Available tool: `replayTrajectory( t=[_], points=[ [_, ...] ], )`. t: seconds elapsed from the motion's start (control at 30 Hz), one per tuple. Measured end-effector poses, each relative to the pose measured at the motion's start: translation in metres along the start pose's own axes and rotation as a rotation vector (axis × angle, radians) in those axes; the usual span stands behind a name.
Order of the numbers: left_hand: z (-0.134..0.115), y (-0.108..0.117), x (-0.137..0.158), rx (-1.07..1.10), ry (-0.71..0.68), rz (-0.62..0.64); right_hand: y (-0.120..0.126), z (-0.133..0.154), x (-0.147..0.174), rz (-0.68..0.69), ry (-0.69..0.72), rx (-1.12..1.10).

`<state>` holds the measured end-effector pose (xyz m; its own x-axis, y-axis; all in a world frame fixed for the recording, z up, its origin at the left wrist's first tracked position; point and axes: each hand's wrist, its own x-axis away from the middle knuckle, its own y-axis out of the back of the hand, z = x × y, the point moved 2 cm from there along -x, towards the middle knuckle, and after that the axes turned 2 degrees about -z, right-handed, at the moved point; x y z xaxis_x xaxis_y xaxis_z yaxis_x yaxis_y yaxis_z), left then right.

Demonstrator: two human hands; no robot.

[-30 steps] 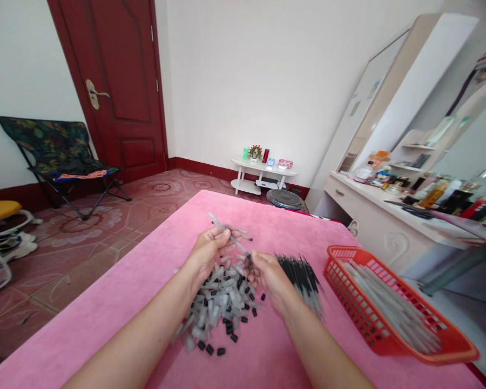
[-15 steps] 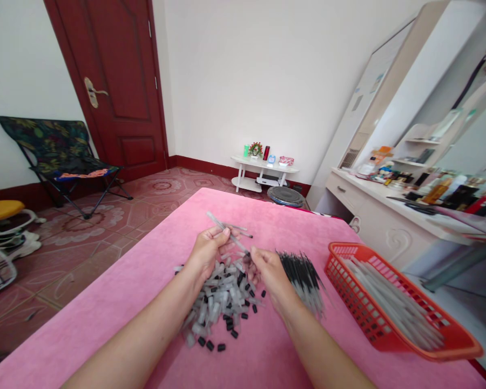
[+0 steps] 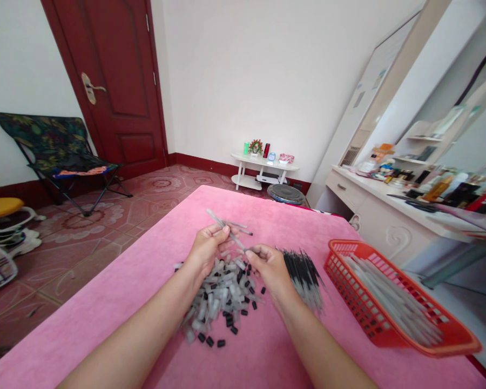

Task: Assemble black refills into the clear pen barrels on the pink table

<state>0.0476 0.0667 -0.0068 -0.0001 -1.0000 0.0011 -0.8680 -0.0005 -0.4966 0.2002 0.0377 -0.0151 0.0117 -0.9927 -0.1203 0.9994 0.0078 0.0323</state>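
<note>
My left hand (image 3: 206, 247) is closed around a translucent pen barrel (image 3: 214, 217), which slants down to the right. At its lower end, my right hand (image 3: 270, 266) pinches with thumb and forefinger; a dark tip shows there, largely covered by the fingers. Another thin tube with a dark end (image 3: 243, 230) sticks out past my left fingers. Below the hands lies a heap of clear plastic caps (image 3: 224, 292) mixed with small black plugs (image 3: 209, 341). A bundle of slim black-and-grey refills (image 3: 302, 270) rests right of my right hand.
A red plastic basket (image 3: 372, 329) holding many translucent tubes (image 3: 397, 297) stands at the right of the pink-covered table (image 3: 117, 308). Beyond are a dressing table (image 3: 372, 208) with bottles, a low white stand (image 3: 247, 162), a folding chair (image 3: 60, 146) and a red door (image 3: 109, 81).
My right fingers have shifted slightly and curled closer round the barrel's lower end, covering more of the black tip. My left hand keeps its hold. The view has moved slightly.
</note>
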Motion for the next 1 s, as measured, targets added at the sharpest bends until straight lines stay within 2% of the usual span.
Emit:
replayTrajectory(
  t=[0.17, 0.23, 0.37, 0.53, 0.7, 0.87, 1.0],
  points=[
    [-0.0008, -0.0006, 0.0, 0.001, 0.005, -0.015, 0.0004, -0.0045, -0.0005, 0.027, -0.097, -0.02],
    [-0.0009, -0.0009, 0.0001, 0.001, 0.001, -0.008, 0.0002, -0.0042, -0.0002, 0.048, -0.064, 0.026],
    [-0.0008, -0.0009, 0.0006, -0.005, -0.009, -0.004, 0.0013, 0.0007, 0.0004, -0.014, 0.03, 0.035],
    [-0.0006, -0.0013, 0.0014, -0.005, -0.019, 0.003, -0.0014, -0.0015, 0.001, 0.085, -0.031, 0.068],
    [-0.001, -0.0017, 0.0009, -0.005, -0.012, 0.003, 0.0005, -0.0019, 0.0006, -0.027, 0.057, 0.082],
    [-0.0023, -0.0013, 0.0006, -0.003, -0.012, -0.027, -0.0008, -0.0058, 0.0006, 0.075, -0.041, 0.065],
    [-0.0026, -0.0008, 0.0007, 0.01, -0.015, -0.033, -0.0002, -0.0043, 0.0013, 0.015, 0.006, 0.068]
  ],
)
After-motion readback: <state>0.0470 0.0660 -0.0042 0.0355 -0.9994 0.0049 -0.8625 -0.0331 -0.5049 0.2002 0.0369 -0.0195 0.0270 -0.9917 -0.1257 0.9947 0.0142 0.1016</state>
